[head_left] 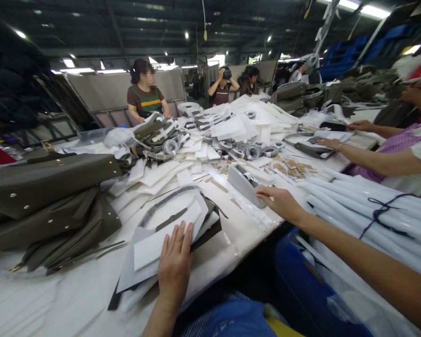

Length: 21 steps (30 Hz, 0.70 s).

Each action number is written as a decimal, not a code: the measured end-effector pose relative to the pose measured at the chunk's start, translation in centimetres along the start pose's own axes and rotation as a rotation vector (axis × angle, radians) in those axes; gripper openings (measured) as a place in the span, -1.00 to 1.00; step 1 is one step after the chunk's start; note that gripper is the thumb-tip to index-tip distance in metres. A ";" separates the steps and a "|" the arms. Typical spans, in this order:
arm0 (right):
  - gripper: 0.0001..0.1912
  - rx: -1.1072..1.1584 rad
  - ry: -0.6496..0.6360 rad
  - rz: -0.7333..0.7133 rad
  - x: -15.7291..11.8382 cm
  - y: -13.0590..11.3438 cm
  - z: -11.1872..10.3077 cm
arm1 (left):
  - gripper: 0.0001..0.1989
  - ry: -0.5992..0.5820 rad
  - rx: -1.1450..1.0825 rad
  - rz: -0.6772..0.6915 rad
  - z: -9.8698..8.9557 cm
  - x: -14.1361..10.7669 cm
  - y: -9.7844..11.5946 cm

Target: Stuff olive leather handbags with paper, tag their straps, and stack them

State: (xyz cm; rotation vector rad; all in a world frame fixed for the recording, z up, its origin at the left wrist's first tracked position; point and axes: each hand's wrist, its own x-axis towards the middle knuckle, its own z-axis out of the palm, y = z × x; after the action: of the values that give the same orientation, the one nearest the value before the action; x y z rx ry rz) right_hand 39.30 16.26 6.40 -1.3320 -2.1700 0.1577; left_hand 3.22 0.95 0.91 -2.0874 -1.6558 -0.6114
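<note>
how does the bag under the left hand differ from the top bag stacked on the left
The bag under the left hand is largely covered by white sheets; the top stacked bag shows its dark side and gold studs. The bag under the hand lies flatter; the top stacked bag looks bulkier. Both show dark olive material.

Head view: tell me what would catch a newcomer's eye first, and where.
Probably the heap of white sheets sprawling across the middle of the table. Next, the dark olive bags stacked at the picture's left edge. In front, the left hand rests on a white sheet, while the right hand is at a grey dispenser.
</note>
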 end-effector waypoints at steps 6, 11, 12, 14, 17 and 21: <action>-0.70 -0.355 0.184 0.009 1.2 3.9 0.2 | -0.23 0.005 -0.022 0.003 0.0 0.1 -0.2; -0.71 -0.335 0.195 -0.013 2.8 3.5 0.0 | -0.21 0.011 -0.019 -0.006 0.0 0.2 -0.1; -0.72 -0.302 0.170 -0.074 2.5 3.0 0.3 | -0.21 0.013 -0.021 -0.013 -0.1 0.2 -0.1; -0.73 -0.238 0.033 -0.205 1.5 1.8 1.5 | -0.21 0.014 -0.028 -0.030 -0.1 0.3 -0.2; -0.71 -0.242 -0.224 -0.202 -0.3 0.6 4.3 | -0.21 0.010 -0.045 -0.046 -0.1 0.4 -0.3; -0.79 -0.316 -0.286 -0.037 -1.1 0.1 7.2 | -0.19 -0.002 -0.055 -0.047 -0.2 0.4 -0.3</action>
State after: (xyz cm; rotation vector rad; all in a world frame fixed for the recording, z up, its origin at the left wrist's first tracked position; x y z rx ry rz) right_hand 35.93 16.77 -0.08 -1.5161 -2.5403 -0.0132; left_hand 2.99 1.27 1.32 -2.0923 -1.7121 -0.6775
